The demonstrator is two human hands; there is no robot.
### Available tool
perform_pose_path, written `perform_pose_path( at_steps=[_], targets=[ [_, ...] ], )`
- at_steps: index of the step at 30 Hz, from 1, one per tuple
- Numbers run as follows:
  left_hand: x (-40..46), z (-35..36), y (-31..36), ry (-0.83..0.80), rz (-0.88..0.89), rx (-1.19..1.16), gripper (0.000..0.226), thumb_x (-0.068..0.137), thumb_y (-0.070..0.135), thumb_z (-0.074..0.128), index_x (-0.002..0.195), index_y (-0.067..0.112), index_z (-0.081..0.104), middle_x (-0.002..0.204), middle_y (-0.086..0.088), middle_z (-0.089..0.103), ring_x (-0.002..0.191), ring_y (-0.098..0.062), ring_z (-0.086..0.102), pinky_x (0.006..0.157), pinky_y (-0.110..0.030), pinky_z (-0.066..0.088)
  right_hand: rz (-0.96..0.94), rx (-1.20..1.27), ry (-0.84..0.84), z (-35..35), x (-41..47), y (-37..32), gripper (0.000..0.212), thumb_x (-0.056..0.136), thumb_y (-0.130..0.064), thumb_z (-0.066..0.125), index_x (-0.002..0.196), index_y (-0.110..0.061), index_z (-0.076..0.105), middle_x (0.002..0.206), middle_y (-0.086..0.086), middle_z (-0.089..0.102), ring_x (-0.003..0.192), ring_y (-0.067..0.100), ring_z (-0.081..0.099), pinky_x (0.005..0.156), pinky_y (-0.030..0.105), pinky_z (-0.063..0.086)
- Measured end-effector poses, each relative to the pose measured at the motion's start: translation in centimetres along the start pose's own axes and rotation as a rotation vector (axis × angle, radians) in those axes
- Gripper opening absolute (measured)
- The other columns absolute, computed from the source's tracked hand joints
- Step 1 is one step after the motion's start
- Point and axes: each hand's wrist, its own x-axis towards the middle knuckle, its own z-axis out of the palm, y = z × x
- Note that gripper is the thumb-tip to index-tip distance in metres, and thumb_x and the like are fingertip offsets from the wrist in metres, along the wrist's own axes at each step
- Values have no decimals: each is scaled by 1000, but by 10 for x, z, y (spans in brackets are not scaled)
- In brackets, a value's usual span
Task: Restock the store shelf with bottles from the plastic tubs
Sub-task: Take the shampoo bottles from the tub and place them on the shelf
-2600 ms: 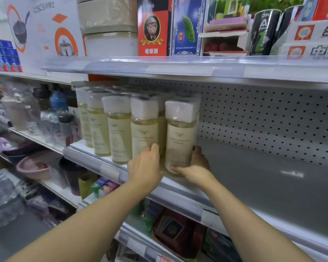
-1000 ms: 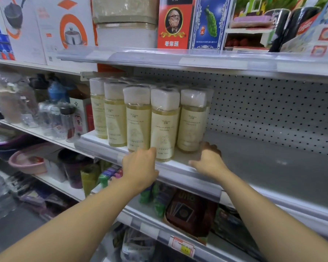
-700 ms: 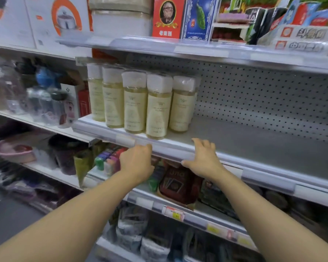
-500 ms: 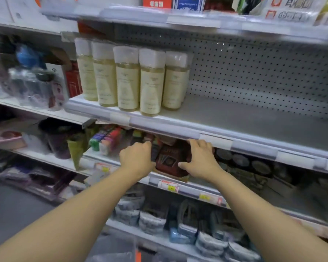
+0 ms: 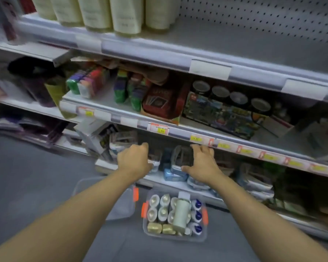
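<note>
Both hands hang empty before the lower shelves, the left hand loosely curled, the right hand spread. Below them a clear plastic tub of bottles sits on the floor, and pale bottles line the upper shelf.

Single head-worn view, wide-angle, from standing height before store shelf, pitched steeply down and forward. Shelf edge near, crossing upper frame; plastic tub on floor directly below shelf, lower centre. Forearms enter from bottom edge. Motion blur at left.
</note>
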Motion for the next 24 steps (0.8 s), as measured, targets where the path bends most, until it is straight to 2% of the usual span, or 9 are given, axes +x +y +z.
perform_pose_path(
  at_steps=[8,14,20,24],
  targets=[
    [-18,109,34,-224,-104,-35,36,85,32,62,116,18,50,115,-9,60,108,-30,58,74,-32,41,69,-10,-171,80,-3,90,74,83,-40,66,142,-14,29,141,13,31,132,32,24,103,36,30],
    [-25,195,55,-338,-154,-34,44,84,40,63,120,19,48,116,-7,61,109,-30,58,80,-33,44,141,12,-272,146,5,153,76,81,-38,69,142,-15,30,141,13,33,132,31,26,105,33,30],
    [-11,279,71,-411,-156,-21,44,84,41,63,121,21,48,118,-4,61,111,-27,58,84,-33,46,199,123,-311,214,20,205,76,74,-41,69,137,-14,37,140,13,37,131,31,28,106,32,26],
    [5,341,77,-453,-141,-13,48,84,41,63,124,22,47,122,-3,58,113,-26,57,82,-34,46,247,163,-308,261,34,236,69,81,-30,68,139,-11,35,140,16,35,131,32,26,106,33,26]
  ],
)
